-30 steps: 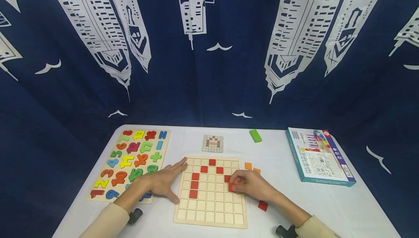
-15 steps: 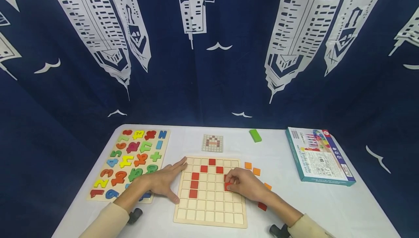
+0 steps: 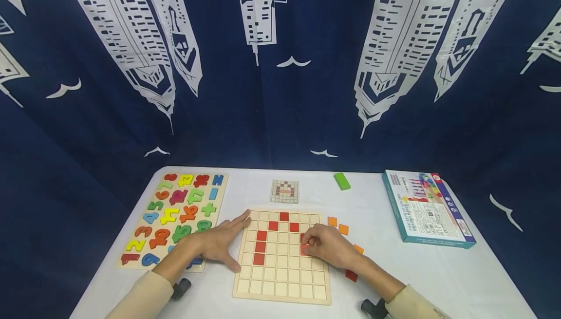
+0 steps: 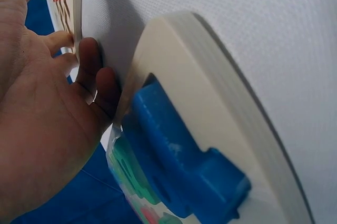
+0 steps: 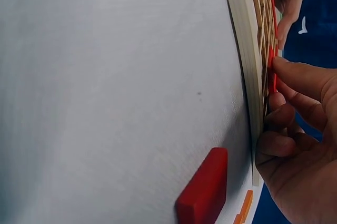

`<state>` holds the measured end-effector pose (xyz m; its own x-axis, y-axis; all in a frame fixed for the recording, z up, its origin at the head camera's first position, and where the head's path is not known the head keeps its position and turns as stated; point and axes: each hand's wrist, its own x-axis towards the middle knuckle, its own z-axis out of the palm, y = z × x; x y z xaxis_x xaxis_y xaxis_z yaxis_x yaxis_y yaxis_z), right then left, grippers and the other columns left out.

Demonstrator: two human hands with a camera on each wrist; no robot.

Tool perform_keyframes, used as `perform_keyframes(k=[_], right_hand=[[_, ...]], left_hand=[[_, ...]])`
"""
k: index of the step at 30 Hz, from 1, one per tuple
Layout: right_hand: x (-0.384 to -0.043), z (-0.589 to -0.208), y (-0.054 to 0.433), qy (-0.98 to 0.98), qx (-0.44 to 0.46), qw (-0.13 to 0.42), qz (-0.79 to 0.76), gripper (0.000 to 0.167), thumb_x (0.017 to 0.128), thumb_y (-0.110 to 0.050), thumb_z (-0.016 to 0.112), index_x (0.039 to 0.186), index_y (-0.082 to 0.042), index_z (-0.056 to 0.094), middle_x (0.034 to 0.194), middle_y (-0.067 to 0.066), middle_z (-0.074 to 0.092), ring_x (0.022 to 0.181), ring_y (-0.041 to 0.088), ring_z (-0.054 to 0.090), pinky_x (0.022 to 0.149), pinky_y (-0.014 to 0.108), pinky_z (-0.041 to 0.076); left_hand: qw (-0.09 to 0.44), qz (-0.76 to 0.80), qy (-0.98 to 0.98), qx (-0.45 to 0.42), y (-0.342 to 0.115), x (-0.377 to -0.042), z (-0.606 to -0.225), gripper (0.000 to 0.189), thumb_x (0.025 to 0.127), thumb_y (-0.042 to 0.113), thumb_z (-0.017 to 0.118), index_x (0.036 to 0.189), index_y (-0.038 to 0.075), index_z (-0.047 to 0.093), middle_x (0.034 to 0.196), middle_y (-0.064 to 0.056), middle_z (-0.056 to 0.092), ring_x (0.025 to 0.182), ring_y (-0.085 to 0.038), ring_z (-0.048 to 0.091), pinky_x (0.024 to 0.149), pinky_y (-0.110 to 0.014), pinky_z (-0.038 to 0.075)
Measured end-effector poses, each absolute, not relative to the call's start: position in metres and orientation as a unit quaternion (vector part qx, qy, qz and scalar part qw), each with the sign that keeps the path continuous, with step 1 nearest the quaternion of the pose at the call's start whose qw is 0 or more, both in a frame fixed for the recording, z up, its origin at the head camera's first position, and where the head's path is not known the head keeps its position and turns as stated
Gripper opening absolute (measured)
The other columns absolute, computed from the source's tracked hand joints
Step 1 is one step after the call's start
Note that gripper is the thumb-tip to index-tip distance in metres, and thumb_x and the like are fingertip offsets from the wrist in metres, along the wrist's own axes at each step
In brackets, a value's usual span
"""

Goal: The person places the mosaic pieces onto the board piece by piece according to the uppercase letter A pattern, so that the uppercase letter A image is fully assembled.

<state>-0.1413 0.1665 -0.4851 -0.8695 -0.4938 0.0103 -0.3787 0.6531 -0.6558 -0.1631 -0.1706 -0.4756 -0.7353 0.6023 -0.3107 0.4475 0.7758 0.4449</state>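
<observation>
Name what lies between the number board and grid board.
In the head view, the left hand spans the gap, above white table, touching the grid board.

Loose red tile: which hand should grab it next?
Probably the right hand, once free: the loose red tile lies near it; the left hand is at the left edge of the board.

Red tiles (image 3: 260, 247) are dotting a pale, gridded board (image 3: 281, 276), orange tiles (image 3: 332, 221) are brightening the white surface (image 3: 368, 207), and white skyscrapers (image 3: 124, 17) are patterning a navy backdrop (image 3: 307, 109).
</observation>
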Motion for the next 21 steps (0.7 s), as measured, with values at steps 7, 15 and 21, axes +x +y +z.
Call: perform_keyframes(k=[7, 15, 21], right_hand=[[-0.142, -0.486, 0.172, 0.900, -0.253, 0.095, -0.342, 0.011, 0.080, -0.025, 0.072, 0.090, -0.023, 0.067, 0.076, -0.010, 0.056, 0.068, 0.007, 0.050, 0.059, 0.022, 0.044], [-0.140, -0.475, 0.206, 0.892, -0.271, 0.143, -0.332, 0.015, 0.079, -0.023, 0.073, 0.092, -0.024, 0.066, 0.078, -0.009, 0.058, 0.073, 0.010, 0.052, 0.061, 0.023, 0.045], [-0.132, -0.466, 0.235, 0.905, -0.254, 0.202, -0.274, 0.018, 0.075, -0.024, 0.076, 0.089, -0.030, 0.066, 0.080, -0.013, 0.058, 0.079, 0.014, 0.052, 0.066, 0.026, 0.042]], left_hand=[[0.229, 0.176, 0.914, 0.285, -0.170, -0.163, -0.476, 0.125, 0.051, 0.069, 0.074, 0.150, 0.022, 0.013, 0.154, 0.008, -0.008, 0.136, -0.036, 0.016, 0.102, -0.056, 0.027], [0.225, 0.169, 0.916, 0.285, -0.170, -0.163, -0.475, 0.125, 0.050, 0.070, 0.074, 0.149, 0.022, 0.014, 0.154, 0.007, -0.009, 0.136, -0.036, 0.017, 0.101, -0.056, 0.028], [0.227, 0.169, 0.916, 0.286, -0.170, -0.163, -0.475, 0.125, 0.051, 0.069, 0.074, 0.149, 0.022, 0.014, 0.154, 0.007, -0.009, 0.136, -0.036, 0.017, 0.101, -0.056, 0.028]])
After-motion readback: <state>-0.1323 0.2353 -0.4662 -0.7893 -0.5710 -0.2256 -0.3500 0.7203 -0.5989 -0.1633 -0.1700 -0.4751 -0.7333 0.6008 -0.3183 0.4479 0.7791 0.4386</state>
